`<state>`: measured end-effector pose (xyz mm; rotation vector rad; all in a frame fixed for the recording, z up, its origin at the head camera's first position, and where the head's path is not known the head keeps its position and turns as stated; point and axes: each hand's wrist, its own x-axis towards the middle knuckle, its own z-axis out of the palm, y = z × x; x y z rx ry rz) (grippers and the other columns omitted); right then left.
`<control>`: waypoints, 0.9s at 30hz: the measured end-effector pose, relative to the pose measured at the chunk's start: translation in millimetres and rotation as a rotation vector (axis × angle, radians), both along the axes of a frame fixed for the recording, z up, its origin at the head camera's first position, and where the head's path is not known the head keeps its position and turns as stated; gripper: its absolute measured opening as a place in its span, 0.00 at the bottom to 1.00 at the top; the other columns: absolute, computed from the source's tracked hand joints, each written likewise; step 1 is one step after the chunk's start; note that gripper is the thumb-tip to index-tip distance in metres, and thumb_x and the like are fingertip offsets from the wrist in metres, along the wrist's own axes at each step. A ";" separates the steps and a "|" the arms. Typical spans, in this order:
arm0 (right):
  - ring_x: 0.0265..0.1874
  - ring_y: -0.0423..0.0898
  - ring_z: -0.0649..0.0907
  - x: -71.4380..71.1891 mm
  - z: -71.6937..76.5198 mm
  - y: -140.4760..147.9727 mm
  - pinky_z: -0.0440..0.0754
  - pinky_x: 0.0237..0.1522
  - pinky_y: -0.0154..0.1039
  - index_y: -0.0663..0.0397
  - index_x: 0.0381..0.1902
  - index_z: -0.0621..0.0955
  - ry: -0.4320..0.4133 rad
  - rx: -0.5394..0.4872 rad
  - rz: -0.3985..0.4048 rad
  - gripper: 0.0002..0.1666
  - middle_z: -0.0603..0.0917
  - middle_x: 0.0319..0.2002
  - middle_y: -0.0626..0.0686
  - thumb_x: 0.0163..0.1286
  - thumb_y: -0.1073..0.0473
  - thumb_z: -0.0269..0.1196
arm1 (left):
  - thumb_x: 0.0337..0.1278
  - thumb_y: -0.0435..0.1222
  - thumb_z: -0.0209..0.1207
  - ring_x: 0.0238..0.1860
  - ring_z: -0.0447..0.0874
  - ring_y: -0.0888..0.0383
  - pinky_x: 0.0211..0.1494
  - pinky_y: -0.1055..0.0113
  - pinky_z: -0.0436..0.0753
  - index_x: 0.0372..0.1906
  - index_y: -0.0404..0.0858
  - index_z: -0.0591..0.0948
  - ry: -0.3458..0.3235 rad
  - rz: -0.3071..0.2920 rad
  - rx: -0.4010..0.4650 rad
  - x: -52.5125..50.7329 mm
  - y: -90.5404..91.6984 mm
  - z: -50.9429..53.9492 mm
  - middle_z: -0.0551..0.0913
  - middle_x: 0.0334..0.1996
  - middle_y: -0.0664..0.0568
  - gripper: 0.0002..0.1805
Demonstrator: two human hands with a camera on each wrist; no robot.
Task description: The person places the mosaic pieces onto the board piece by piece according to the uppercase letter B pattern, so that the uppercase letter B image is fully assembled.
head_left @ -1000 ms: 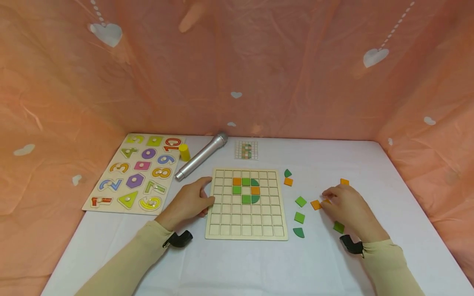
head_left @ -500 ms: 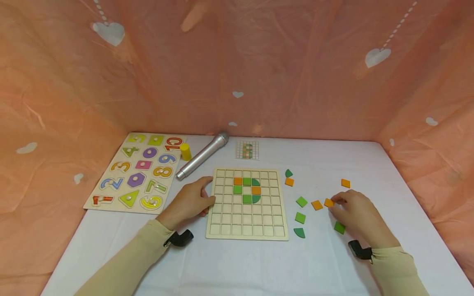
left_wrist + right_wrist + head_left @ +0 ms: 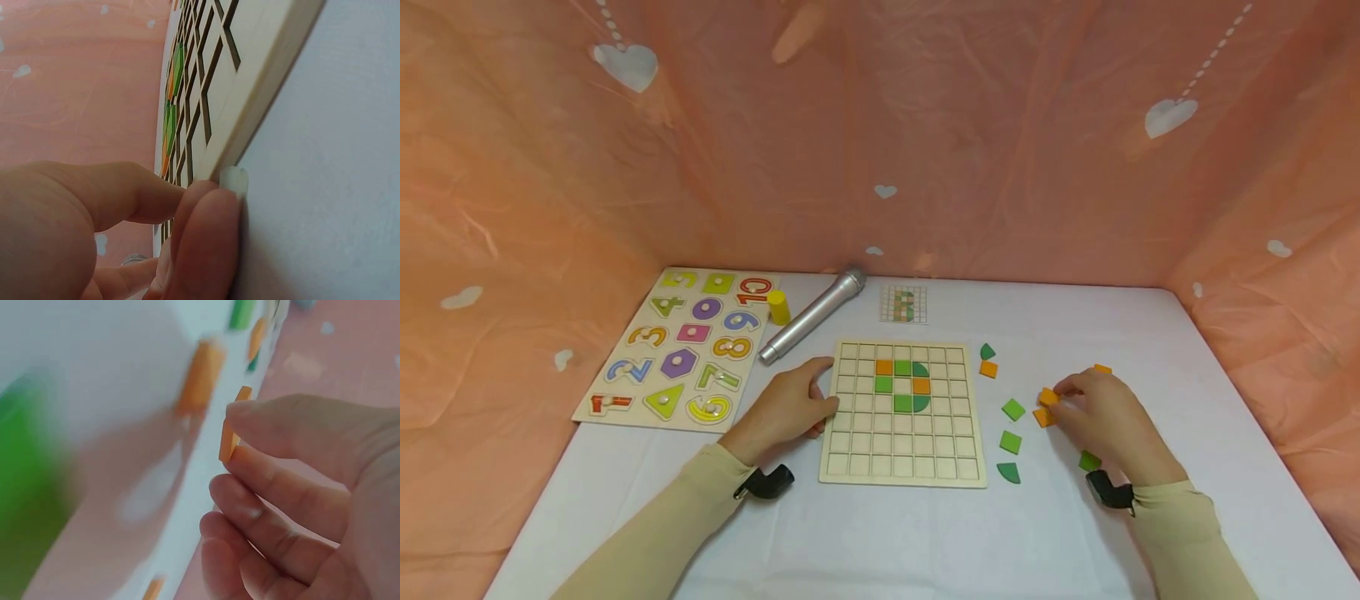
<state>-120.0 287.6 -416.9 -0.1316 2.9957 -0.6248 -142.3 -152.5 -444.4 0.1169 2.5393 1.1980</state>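
My left hand [image 3: 781,410] grips the left edge of a wooden grid board [image 3: 902,446]; in the left wrist view the thumb and fingers meet at its rim [image 3: 250,119]. Green and orange tiles fill several of its cells around one bare cell. To the right, my right hand [image 3: 1108,425] pinches an orange square tile [image 3: 232,434] between thumb and index finger, raised off the cloth. Just below it lies another orange tile [image 3: 1042,417]. Nearby are green squares [image 3: 1011,442], a dark green quarter-round [image 3: 1008,472] and a green tile [image 3: 1089,460] beside the right wrist.
A small pattern card [image 3: 903,304] lies behind the board. At the left are a number puzzle board [image 3: 681,350], a yellow cylinder [image 3: 778,308] and a silver microphone [image 3: 812,317]. An orange tile [image 3: 988,369] and a green quarter-round [image 3: 987,352] lie right of the board.
My right hand has lifted the orange tile off the cloth and moved it left, above the neighbouring orange tile. My left hand stays on the board's edge.
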 end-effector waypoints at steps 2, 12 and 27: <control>0.52 0.60 0.84 -5.9 2.3 -14.9 0.84 0.57 0.63 0.57 0.49 0.90 -0.006 -0.006 0.010 0.14 0.89 0.51 0.61 0.72 0.55 0.69 | 0.69 0.35 0.66 0.22 0.85 0.57 0.30 0.67 0.86 0.83 0.38 0.65 0.002 -0.002 0.000 0.3 -0.2 -0.1 0.84 0.28 0.48 0.41; 0.49 0.54 0.83 -30.2 2.8 -102.0 0.85 0.57 0.55 0.57 0.48 0.90 0.050 -0.037 0.137 0.13 0.88 0.47 0.54 0.70 0.58 0.69 | 0.69 0.35 0.66 0.22 0.85 0.57 0.29 0.67 0.86 0.83 0.39 0.65 -0.001 0.000 0.013 0.8 0.3 1.9 0.84 0.28 0.48 0.40; 0.41 0.46 0.78 -34.9 -3.0 -178.4 0.82 0.43 0.40 0.54 0.44 0.90 0.116 -0.019 0.364 0.11 0.85 0.39 0.48 0.69 0.55 0.75 | 0.69 0.35 0.66 0.22 0.84 0.58 0.28 0.66 0.85 0.83 0.40 0.65 0.003 -0.007 0.002 0.2 -0.5 1.3 0.84 0.27 0.49 0.40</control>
